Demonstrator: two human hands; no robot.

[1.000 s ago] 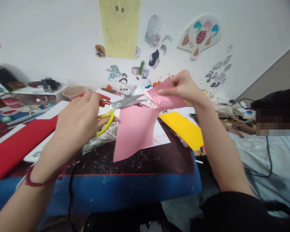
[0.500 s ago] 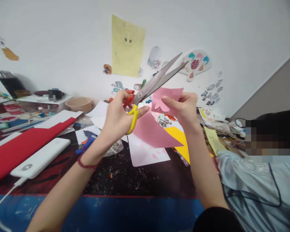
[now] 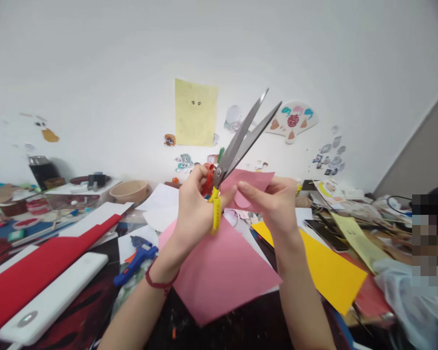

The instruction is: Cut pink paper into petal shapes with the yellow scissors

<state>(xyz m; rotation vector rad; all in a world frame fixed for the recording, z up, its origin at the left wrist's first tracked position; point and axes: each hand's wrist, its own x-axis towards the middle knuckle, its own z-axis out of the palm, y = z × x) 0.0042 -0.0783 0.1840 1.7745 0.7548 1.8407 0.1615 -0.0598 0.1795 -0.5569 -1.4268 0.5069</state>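
Over the bench (image 3: 248,328), the large pink sheet (image 3: 226,277) now spreads farther left. The left hand (image 3: 197,209) has its fingers around the scissors (image 3: 237,141), swung from near level to pointing up, 2 blades parted; cutting seems paused. The right hand (image 3: 279,204) pinches the small pink piece (image 3: 258,180) just beside them.

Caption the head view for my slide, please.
Open scissors in the left hand, pink paper pinched in the right hand.
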